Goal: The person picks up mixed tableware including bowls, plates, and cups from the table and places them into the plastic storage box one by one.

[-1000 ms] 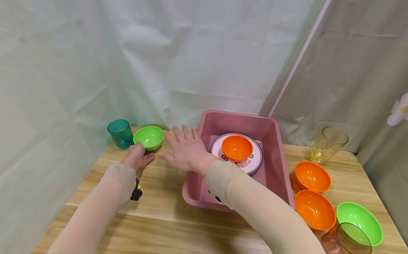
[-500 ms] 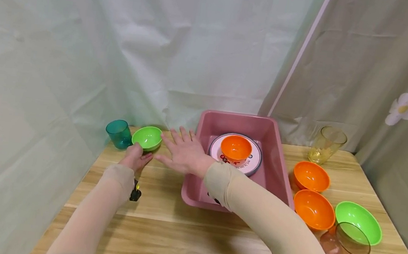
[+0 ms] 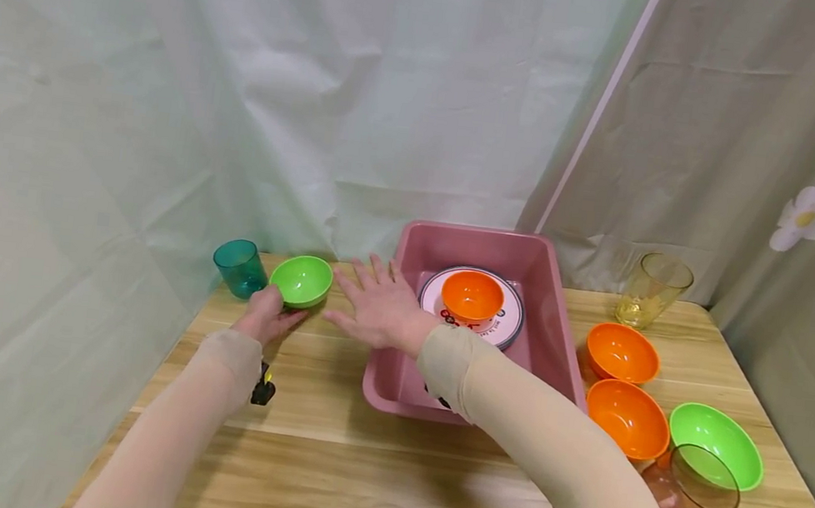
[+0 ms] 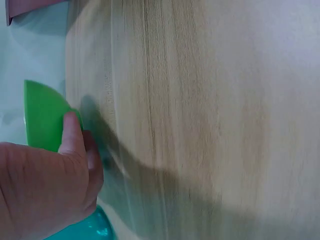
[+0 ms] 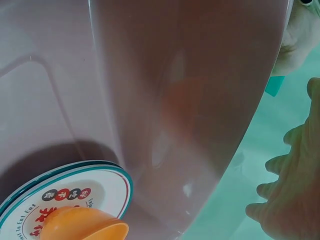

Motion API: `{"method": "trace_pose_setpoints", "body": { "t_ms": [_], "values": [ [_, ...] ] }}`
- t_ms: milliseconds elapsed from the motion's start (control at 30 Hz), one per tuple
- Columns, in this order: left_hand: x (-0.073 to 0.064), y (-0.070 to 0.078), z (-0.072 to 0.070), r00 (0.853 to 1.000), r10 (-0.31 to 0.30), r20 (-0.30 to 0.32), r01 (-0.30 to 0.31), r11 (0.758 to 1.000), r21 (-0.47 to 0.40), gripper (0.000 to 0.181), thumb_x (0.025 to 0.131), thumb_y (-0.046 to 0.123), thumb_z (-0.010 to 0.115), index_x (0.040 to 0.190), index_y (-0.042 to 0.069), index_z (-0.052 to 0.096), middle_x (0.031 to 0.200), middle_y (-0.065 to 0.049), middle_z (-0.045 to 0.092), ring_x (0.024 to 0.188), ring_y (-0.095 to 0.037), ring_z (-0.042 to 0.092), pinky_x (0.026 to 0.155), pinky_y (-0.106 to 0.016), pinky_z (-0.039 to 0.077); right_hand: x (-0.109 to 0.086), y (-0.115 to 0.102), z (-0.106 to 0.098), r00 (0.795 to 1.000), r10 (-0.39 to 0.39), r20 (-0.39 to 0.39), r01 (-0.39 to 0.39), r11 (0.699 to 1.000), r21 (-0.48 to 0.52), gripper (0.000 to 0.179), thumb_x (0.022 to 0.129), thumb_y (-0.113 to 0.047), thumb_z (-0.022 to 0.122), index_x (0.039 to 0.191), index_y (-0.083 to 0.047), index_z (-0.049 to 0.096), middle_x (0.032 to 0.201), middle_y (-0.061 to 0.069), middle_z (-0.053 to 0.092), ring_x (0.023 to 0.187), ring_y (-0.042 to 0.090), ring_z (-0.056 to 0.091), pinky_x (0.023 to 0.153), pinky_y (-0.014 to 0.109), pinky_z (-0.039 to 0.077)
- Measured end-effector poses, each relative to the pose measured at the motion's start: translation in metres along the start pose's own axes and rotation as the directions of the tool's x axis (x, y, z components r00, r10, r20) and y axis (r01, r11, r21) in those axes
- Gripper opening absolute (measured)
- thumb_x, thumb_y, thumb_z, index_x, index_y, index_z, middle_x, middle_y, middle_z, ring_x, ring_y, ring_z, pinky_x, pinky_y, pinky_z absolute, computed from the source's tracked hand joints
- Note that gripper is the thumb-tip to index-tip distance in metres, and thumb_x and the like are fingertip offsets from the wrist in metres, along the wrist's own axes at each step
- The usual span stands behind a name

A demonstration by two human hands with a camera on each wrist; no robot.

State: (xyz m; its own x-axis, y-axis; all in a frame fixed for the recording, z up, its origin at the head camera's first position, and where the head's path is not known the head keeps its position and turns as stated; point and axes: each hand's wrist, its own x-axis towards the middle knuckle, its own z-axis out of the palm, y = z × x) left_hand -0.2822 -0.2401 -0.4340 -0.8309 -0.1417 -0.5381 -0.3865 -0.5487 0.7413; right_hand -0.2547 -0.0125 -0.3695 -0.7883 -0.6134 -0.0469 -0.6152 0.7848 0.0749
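My left hand (image 3: 261, 317) grips the near side of a small green bowl (image 3: 303, 279), its thumb at the rim and its other fingers low against the outside. In the left wrist view the bowl (image 4: 44, 112) stands on edge to the camera, with fingers underneath and a shadow on the wood. My right hand (image 3: 384, 308) hovers with spread fingers by the pink tub's left wall, a little right of the bowl and holding nothing. A teal cup (image 3: 239, 270) is just left of the bowl. Inside the tub (image 3: 543, 370), an orange bowl (image 3: 473, 297) sits on stacked plates (image 3: 509, 326).
To the right of the tub are two orange bowls (image 3: 622, 354), a larger green bowl (image 3: 726, 437), a tilted-looking pink cup (image 3: 674, 494) and a yellow cup (image 3: 644, 298). Pale curtains (image 3: 422, 122) hang behind and beside the wooden table (image 3: 336, 481).
The green bowl has shifted slightly right in my left hand, a bit away from the teal cup. My right hand has drifted slightly right, fingers still spread.
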Motion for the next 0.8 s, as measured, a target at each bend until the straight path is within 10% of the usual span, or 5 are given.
{"method": "trace_pose_setpoints", "body": {
  "t_ms": [800],
  "values": [
    [-0.023, 0.010, 0.003, 0.978, 0.138, 0.159, -0.186, 0.919, 0.347, 0.058, 0.113, 0.030, 0.019, 0.164, 0.004, 0.012, 0.157, -0.029, 0.030, 0.091, -0.015, 0.072, 0.105, -0.041, 0.046, -0.011, 0.014, -0.010, 1.000, 0.007, -0.014, -0.006, 1.000, 0.028, 0.078, 0.102, -0.072, 0.023, 0.166, -0.029, 0.013, 0.172, 0.007, 0.009, 0.156, 0.035, -0.001, 0.124, 0.053, 0.000]
  ]
}}
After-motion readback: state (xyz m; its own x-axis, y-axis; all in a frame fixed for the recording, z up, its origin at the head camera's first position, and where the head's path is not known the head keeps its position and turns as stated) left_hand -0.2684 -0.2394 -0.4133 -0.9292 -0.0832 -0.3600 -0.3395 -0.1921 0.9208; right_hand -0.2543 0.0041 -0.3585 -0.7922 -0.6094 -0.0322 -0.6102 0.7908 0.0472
